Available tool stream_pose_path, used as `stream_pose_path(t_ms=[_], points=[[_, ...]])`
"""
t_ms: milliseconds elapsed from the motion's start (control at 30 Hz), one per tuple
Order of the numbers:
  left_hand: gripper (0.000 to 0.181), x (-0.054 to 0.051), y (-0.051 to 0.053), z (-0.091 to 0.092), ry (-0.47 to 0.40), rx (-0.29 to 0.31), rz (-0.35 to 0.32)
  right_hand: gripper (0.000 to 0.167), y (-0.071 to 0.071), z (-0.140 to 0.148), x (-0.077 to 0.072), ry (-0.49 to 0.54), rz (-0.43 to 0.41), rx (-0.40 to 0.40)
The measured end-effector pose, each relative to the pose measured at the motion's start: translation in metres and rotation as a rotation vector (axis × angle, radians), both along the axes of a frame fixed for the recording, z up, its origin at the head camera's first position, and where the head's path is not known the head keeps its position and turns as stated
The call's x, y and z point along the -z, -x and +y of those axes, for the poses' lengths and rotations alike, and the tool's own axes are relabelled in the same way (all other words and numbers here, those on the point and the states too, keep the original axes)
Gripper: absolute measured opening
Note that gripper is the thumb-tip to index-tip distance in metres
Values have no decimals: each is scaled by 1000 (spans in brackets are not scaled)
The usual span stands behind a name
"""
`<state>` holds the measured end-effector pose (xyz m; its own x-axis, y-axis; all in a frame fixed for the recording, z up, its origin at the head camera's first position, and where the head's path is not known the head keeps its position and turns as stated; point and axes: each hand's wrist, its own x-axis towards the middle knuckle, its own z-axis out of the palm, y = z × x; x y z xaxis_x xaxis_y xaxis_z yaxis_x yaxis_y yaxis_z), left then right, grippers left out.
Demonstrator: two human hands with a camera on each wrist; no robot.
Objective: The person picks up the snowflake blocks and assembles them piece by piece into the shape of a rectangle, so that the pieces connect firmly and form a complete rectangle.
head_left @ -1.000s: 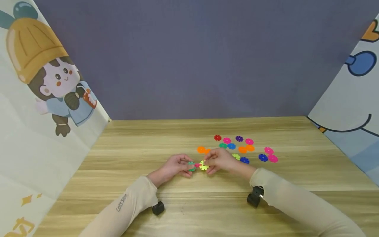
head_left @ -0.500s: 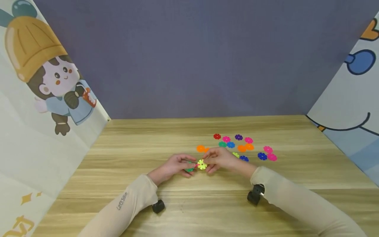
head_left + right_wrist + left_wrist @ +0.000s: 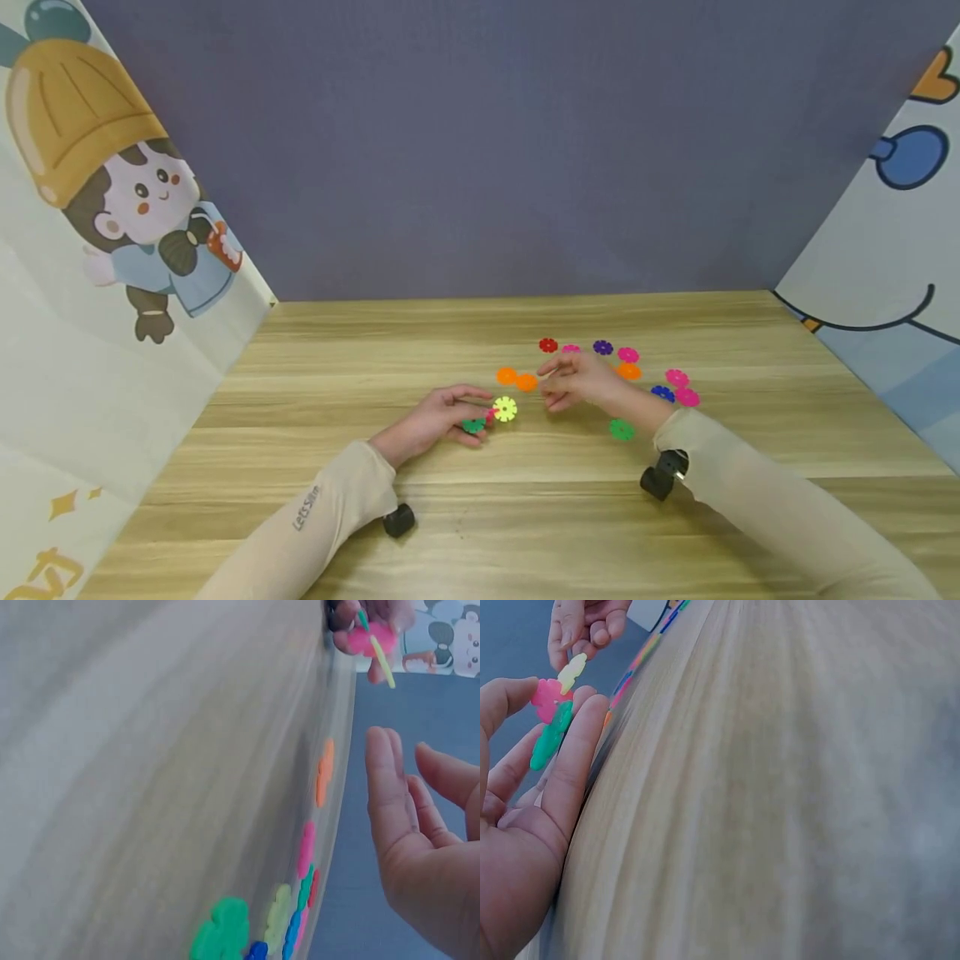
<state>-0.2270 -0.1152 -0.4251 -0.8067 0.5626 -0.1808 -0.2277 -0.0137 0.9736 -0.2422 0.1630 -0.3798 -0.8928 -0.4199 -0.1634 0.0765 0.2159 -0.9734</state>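
Note:
Three interlocking notched discs are joined in a short chain: a green disc [image 3: 474,426], a pink disc [image 3: 546,694] and a yellow disc [image 3: 511,406]. My left hand [image 3: 435,425] pinches the chain between thumb and fingers, above the table; the yellow disc sticks out to the right, past the fingertips. My right hand [image 3: 583,383] is apart from the chain, its fingers loosely extended, nothing held. It hovers over the loose discs, just right of a pair of orange discs [image 3: 527,382], and hides some others. In the right wrist view, the same right hand [image 3: 427,825] has its thumb and fingers spread.
Loose discs lie on the wooden table [image 3: 337,350]: a red disc [image 3: 548,345], a purple disc [image 3: 603,347], a dark blue disc [image 3: 663,392] and several pink ones. Nearer the right forearm is a green disc [image 3: 622,430]. A grey panel [image 3: 480,167] stands behind the table.
My right hand has let go of the yellow disc and moved right and away toward the loose discs. The left hand still holds the chain, shifted slightly left. A green disc near the right forearm is now uncovered.

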Motion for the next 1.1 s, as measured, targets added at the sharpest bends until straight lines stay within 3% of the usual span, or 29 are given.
stream_pose_path(t_ms=[267,767,1100], points=[[44,0,0,1,-24,-6,-19,38,8,-2,1,4,26,15],[52,0,1,0,-40,-7,-5,44,36,-24,11,-108,72,20],[48,-1,1,2,-37,-15,-29,48,46,-35,10,-175,75,33]])
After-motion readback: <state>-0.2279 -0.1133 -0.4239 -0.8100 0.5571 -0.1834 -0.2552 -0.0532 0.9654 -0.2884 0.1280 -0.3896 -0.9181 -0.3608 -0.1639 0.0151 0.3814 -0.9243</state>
